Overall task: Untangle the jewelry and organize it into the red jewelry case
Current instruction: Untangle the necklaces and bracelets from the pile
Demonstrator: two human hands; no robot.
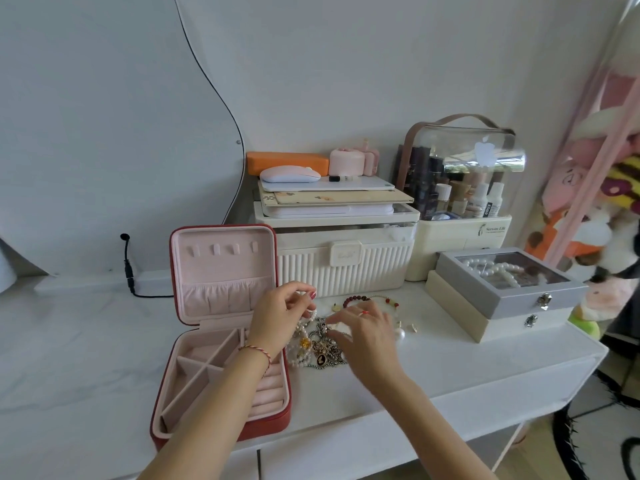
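I see the red jewelry case (221, 344) lying open on the white worktop (450, 372), its lid upright with pale pink lining, four small hooks and a gathered pocket. Its base holds empty divided compartments and ring rolls. Just right of it lies the tangled jewelry (320, 348): pearl strands, silvery chains, a dark heart pendant. A dark red bead bracelet (356, 298) lies behind the tangle.

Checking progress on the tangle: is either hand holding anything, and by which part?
The left hand pinches a pearl strand at its upper end. The right hand rests on the jewelry pile; its grip cannot be told.
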